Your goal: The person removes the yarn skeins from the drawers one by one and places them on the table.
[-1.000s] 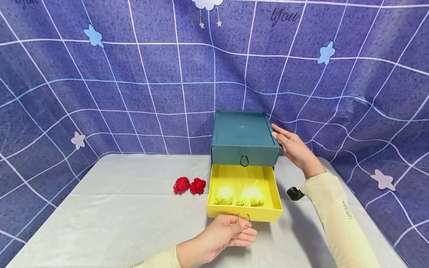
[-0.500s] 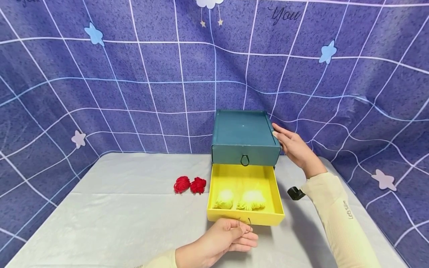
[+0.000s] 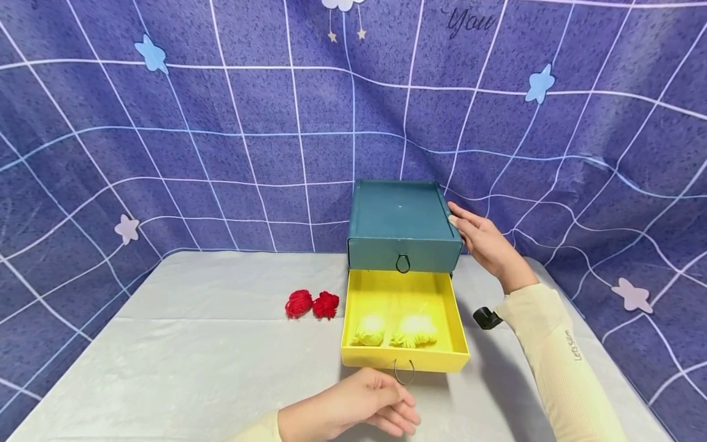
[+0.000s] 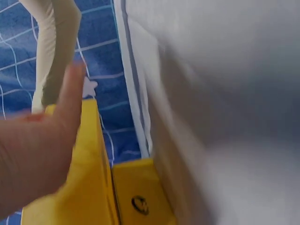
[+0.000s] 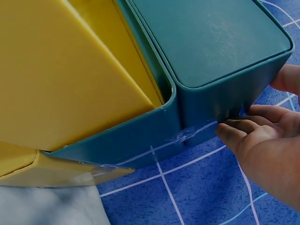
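Observation:
A yellow drawer [image 3: 442, 360] stands pulled out beneath the teal drawer unit [image 3: 400, 212]. Two bundles of yellow yarn [image 3: 414, 336] lie inside it near the front wall. Just below its thin ring handle [image 3: 405, 384], my left hand [image 3: 367, 402] hangs with fingers loosely extended and nothing in them. My right hand [image 3: 486, 245] rests against the right side of the teal unit, thumb at the top edge; in the right wrist view its fingers [image 5: 232, 133] touch the teal side wall.
Two balls of red yarn [image 3: 299, 304] lie on the white tablecloth [image 3: 221, 356] left of the drawer. A lower yellow drawer front [image 4: 140, 187] with a dark ring shows in the left wrist view. A blue curtain [image 3: 248, 123] with white lines hangs behind.
The drawer came slightly further forward at first. My left hand, which pinched the ring handle, has let go and dropped a little below it. My right hand stays put.

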`<action>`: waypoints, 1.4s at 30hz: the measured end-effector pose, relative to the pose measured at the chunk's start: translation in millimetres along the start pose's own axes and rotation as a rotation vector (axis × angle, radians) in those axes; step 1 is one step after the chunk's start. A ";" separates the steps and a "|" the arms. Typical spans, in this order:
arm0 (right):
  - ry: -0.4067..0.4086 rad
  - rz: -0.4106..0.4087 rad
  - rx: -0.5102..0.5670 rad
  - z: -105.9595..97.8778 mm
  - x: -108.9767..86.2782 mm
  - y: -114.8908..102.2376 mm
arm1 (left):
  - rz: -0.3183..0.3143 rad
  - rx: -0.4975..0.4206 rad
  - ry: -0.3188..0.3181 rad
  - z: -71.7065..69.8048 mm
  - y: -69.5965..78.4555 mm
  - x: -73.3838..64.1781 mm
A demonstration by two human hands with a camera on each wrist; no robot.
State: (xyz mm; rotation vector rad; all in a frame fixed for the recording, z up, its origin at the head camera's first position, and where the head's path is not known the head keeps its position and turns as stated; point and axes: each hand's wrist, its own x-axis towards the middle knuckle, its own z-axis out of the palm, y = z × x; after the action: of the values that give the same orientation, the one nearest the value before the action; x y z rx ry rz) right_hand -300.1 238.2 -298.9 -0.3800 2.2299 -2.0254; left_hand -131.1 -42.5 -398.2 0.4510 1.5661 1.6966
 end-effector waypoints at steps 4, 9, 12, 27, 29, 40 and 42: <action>0.002 -0.003 0.002 0.1 -0.1 -0.9 | -0.004 0.137 -0.181 -9.8 7.5 -9.1; 0.011 0.009 0.004 0.6 -0.1 -1.1 | 0.157 0.323 -0.326 -18.9 34.3 -20.9; 0.008 0.011 0.005 0.3 0.1 -0.6 | 0.345 0.516 -0.262 -23.2 53.9 -26.0; 0.001 -0.013 0.013 -1.5 1.8 2.5 | 0.453 1.465 0.276 -42.5 78.8 -4.2; 0.002 -0.009 0.009 -1.8 1.7 2.6 | 0.381 1.458 0.245 -44.4 80.0 1.0; 0.004 -0.002 0.005 -1.2 1.8 2.4 | 0.204 1.526 0.178 -43.9 91.0 23.6; 0.009 -0.002 0.002 -1.0 1.7 2.0 | 0.179 1.524 0.171 -43.0 91.7 26.0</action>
State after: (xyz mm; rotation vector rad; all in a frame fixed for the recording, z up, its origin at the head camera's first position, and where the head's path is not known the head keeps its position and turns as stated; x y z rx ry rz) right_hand -302.2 238.9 -300.7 -0.3735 2.2339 -2.0341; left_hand -205.3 -48.2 -324.7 1.1847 2.7799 0.3000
